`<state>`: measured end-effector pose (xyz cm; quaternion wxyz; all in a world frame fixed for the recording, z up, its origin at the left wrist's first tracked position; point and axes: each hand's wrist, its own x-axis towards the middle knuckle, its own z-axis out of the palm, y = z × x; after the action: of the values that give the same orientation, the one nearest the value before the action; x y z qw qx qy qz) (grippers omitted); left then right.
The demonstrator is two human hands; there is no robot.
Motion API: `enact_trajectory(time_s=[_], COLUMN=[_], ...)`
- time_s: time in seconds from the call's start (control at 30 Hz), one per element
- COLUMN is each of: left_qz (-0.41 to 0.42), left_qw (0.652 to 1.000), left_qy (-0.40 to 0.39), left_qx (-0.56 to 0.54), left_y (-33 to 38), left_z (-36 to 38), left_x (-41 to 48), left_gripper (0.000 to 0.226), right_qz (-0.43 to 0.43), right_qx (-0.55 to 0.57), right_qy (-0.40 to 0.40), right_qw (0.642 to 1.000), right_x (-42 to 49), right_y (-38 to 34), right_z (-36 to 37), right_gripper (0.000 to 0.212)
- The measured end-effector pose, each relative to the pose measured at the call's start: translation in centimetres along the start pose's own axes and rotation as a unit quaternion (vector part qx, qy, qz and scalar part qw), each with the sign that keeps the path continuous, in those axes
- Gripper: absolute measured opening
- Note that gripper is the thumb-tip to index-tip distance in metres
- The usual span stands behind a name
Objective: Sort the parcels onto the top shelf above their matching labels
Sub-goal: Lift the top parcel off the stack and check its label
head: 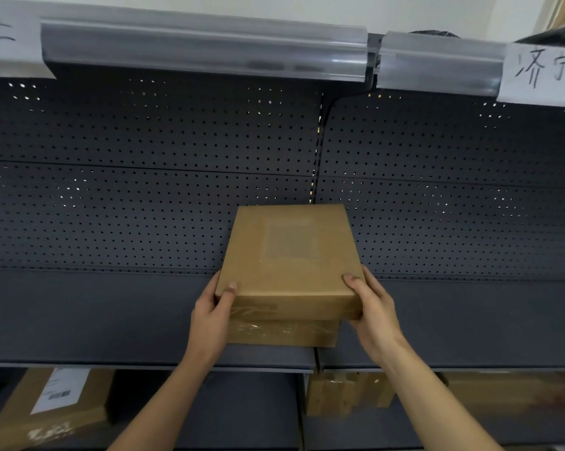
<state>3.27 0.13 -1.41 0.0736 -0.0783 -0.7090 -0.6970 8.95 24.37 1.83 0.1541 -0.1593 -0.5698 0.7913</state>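
Both hands grip one brown cardboard parcel (289,262) by its near corners, in front of the dark middle shelf (95,317). The left hand (211,315) wraps the near-left corner, thumb lying on the top face and fingers curled under the side. The right hand (372,307) closes on the near-right corner the same way, thumb on top, the palm against the right edge. The parcel lies between the two hands, reaching away from them toward the perforated back panel (144,177), its top face showing a faint square patch.

Directly beneath it sits a second parcel (284,333), taped and a little narrower (whether the held one rests on it or is lifted just clear cannot be told).

Above, the top shelf's clear label rail (203,47) runs across the frame. A handwritten paper label (541,71) hangs at its right end, and another label (11,37) at the left is cut off by the frame edge. Below the middle shelf, a box with a white shipping slip (47,408) lies at the lower left and a small carton (346,395) stands near the centre divider.
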Motion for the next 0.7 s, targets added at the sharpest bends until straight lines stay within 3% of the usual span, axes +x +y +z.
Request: enact_trajectory(time_s=[0.13,0.23,0.37,0.43,0.5,0.7], left_qz=[0.021,0.132,0.319,0.336,0.343,0.356], left_qw=[0.997,0.966,0.811,0.752,0.717,0.714], left_qy=[0.008,0.021,-0.021,-0.056,-0.057,0.011], left_qx=[0.073,0.222,0.489,0.564,0.604,0.603], left_y=[0.7,1.2,2.0,2.4,2.6,3.5], left_z=[0.0,-0.4,0.5,1.6,2.5,2.8], left_x=[-0.8,-1.7,-2.4,-2.6,-2.6,-2.2], left_gripper=[0.055,0.066,0.078,0.088,0.098,0.094], right_qz=[-0.022,-0.028,-0.036,-0.042,-0.052,-0.074], right_qx=[0.007,0.011,0.008,0.01,0.008,-0.033], right_qy=[0.018,0.023,0.031,0.028,0.021,0.006], right_qw=[1.0,0.999,0.999,0.999,0.998,0.997], right_x=[-1.1,-1.6,-1.9,-2.3,-2.7,-4.0], right_y=[-0.3,-0.5,-0.9,-1.5,-2.2,-3.7], right_z=[0.2,0.4,1.0,1.8,2.5,3.4], right_gripper=[0.065,0.067,0.069,0.068,0.067,0.063])
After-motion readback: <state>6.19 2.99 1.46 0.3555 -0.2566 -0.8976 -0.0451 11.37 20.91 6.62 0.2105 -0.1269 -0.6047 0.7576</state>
